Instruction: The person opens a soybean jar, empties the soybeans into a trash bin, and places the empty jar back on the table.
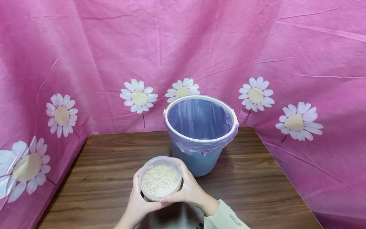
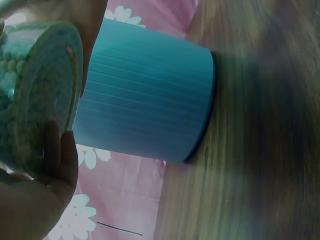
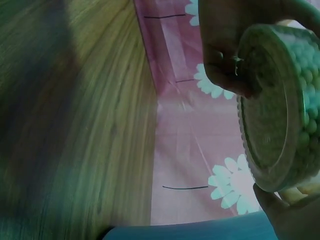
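Observation:
A clear round plastic tub (image 1: 145, 168) holds pale round beans (image 1: 161, 178) that look like soybeans. Both hands grip it from opposite sides, raised above the table. My left hand (image 1: 138, 201) has its thumb at the near side, with fingers reaching under the base in the left wrist view. My right hand (image 1: 191, 187) curls round the right side, its thumb along the near wall. From below, the tub's underside (image 3: 270, 125) appears in the right wrist view. The tub is tilted slightly, its open top facing up.
Just beyond the tub, to the right, stands a blue-grey bin (image 1: 200, 162) with a white rim ring (image 1: 183, 136) and a purple plastic liner (image 1: 200, 117). It rests on a brown wooden table (image 1: 114, 159). Pink cloth (image 1: 114, 47) with printed daisies hangs round the table.

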Demonstrator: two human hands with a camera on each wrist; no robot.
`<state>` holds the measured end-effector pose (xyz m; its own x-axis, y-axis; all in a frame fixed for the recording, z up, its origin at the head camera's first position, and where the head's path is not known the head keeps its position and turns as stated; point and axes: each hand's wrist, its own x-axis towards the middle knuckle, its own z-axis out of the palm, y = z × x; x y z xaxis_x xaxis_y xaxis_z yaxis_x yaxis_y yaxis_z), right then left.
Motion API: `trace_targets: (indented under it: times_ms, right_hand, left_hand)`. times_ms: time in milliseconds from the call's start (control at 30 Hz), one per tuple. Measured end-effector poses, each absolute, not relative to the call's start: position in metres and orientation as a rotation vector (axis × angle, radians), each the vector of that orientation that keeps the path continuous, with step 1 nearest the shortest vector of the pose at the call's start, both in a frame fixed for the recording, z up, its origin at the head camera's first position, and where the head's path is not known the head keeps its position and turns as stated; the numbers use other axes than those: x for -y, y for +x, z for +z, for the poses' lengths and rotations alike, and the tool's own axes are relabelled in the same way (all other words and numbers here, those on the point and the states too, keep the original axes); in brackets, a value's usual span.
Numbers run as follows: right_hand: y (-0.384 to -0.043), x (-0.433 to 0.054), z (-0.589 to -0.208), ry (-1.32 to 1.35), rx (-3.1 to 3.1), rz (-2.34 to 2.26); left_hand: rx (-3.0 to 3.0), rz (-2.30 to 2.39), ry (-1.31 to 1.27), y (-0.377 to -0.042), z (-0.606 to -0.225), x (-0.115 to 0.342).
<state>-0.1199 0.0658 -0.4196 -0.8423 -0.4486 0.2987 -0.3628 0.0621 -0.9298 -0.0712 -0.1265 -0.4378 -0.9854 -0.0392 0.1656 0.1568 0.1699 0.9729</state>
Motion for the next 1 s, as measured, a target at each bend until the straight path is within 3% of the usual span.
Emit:
trace_targets:
  times_ms: [733,1000]
  right_hand:
    - [-0.134,-0.092,-0.414,-1.139,-1.839,-1.800]
    - [-0.136,-0.100,-0.415,-1.100,-1.765,-1.785]
  left_hand:
    - [2.198,-2.082,-0.717,-0.074,-0.439,0.142]
    - [2.205,-2.153,-0.597,-0.070,-0.441,0.137]
